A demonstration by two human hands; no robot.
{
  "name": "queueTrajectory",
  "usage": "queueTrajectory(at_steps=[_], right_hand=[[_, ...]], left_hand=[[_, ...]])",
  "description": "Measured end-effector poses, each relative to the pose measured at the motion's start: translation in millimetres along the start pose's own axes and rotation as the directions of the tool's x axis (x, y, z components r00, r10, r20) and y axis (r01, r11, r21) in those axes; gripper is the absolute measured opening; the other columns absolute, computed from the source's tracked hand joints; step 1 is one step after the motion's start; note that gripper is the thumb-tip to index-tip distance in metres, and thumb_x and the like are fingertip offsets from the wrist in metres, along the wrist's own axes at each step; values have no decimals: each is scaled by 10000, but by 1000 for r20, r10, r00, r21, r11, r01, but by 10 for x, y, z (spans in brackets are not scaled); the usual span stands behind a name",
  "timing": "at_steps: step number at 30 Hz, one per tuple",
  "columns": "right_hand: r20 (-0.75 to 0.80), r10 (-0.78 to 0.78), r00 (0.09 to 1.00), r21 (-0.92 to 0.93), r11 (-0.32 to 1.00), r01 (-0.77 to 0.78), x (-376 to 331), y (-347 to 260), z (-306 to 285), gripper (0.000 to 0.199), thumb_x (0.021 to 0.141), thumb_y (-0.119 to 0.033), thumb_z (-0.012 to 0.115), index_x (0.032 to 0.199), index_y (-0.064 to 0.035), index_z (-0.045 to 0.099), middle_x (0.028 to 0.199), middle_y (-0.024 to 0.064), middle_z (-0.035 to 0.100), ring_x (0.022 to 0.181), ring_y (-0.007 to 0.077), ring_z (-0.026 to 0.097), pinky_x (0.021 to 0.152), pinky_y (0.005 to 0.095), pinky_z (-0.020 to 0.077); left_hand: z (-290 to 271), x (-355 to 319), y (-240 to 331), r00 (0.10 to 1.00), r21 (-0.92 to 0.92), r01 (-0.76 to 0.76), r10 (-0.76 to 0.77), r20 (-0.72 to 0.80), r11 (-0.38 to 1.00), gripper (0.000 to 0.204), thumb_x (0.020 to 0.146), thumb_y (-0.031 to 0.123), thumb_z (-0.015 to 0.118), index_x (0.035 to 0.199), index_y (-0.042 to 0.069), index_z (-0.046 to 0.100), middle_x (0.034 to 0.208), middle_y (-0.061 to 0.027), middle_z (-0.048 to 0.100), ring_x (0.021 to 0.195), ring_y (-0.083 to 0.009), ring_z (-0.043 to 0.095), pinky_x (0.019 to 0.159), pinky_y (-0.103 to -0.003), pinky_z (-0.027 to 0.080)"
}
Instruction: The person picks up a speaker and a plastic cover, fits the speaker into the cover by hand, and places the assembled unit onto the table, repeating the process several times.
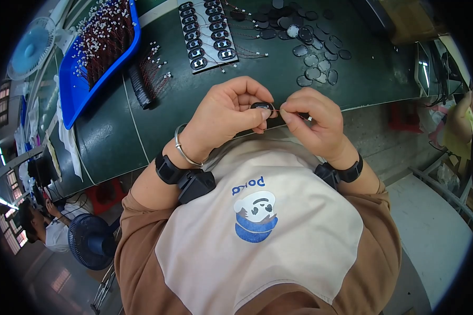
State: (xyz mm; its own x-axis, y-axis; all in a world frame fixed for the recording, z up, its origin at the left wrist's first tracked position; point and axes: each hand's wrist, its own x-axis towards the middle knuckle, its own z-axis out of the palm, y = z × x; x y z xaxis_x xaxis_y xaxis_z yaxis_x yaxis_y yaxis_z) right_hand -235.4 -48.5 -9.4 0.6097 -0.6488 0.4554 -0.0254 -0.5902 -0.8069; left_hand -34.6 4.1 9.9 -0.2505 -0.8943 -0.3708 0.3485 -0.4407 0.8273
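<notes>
Close to the table's near edge, my left hand [223,111] holds a small black oval speaker [260,106] between thumb and curled fingers. A thin reddish wire [276,109] runs from it to my right hand [320,118], which pinches the wire between thumb and forefinger. Beside the right fingers a small white connector [309,118] shows at the wire's end. Beyond my hands lies a pale board [208,43] carrying two rows of similar black oval parts, their wires trailing to the right.
Loose dark oval pieces [312,74] are scattered at the far right of the green table [165,134]. At left stands a blue tray [68,107] of wired parts, beside a stacked row of black pieces [138,86]. A fan [92,239] and another person [58,236] are at lower left.
</notes>
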Motion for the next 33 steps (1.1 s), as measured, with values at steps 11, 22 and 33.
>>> queueTrajectory(at_steps=[11, 22, 33], right_hand=[[41, -195, 980, -227, 953, 200, 49, -2, -19, 203, 669, 43, 690, 855, -5, 625, 791, 100, 605, 662, 245, 576, 598, 315, 459], [90, -358, 929, -313, 876, 367, 44, 35, -45, 248, 638, 16, 687, 879, -4, 629, 779, 81, 598, 672, 242, 584, 605, 332, 468], [30, -160, 987, -367, 917, 160, 127, -113, -67, 305, 620, -89, 760, 901, -44, 650, 895, 75, 594, 802, 252, 568, 722, 373, 431]], left_hand=[[6, 0, -24, 1000, 51, 2, -2, -6, 999, 179, 837, -2, 618, 1011, -18, 577, 875, -84, 651, 717, -103, 616, 653, -241, 538], [-34, 16, -84, 999, -112, 18, -14, 39, 994, 146, 838, -7, 616, 979, -8, 577, 865, -92, 653, 703, -110, 618, 652, -242, 535], [14, 84, -34, 1000, 21, -7, 7, 16, 1000, 182, 848, 10, 625, 1017, 6, 559, 901, -94, 659, 716, -107, 624, 660, -232, 532]])
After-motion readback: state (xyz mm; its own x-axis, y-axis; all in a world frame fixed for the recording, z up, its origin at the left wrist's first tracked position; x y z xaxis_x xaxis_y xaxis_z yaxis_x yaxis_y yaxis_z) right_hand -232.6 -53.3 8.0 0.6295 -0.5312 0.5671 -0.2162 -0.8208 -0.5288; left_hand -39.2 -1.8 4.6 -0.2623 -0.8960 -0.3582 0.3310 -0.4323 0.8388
